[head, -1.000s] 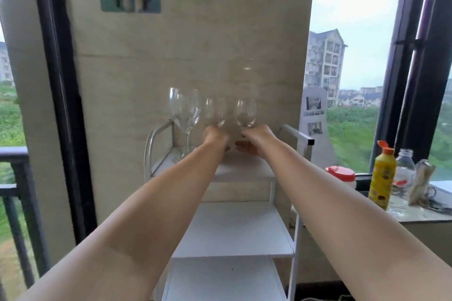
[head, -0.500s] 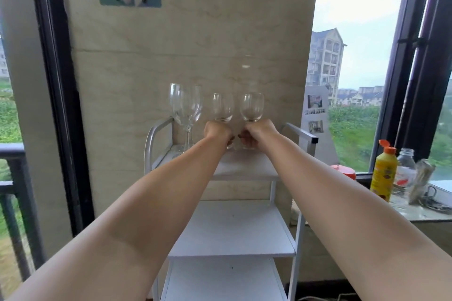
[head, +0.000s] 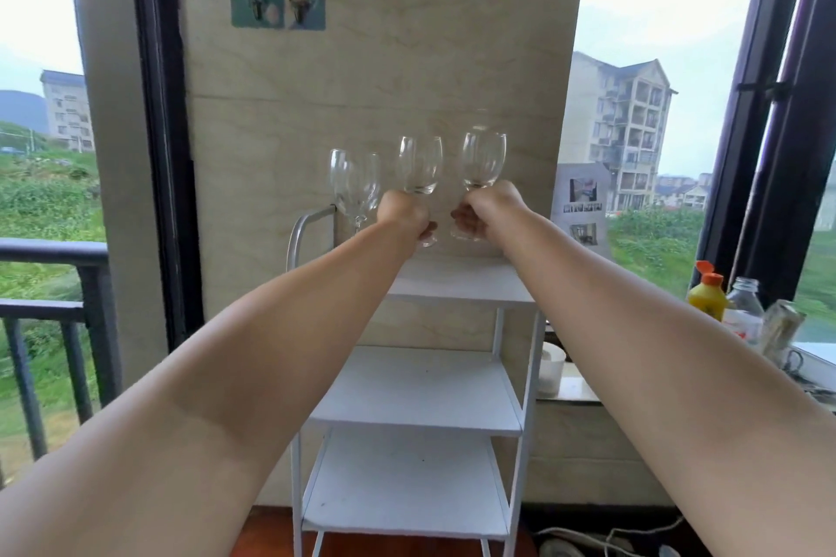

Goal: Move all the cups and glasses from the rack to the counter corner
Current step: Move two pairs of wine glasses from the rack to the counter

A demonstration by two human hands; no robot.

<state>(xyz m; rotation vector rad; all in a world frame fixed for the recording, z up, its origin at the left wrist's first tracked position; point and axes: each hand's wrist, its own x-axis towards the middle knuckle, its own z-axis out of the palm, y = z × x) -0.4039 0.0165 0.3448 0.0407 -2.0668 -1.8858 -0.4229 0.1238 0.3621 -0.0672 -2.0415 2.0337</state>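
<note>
Against the marble wall stands a white rack (head: 452, 289), with a counter (head: 809, 353) to its right. Above the top shelf, the left hand (head: 404, 215) curls round the stem of one wine glass (head: 420, 165), bowl upright above the fist; the right hand (head: 486, 213) grips another glass (head: 483, 158) likewise. Two taller glasses (head: 355, 188) stand just left of them.
</note>
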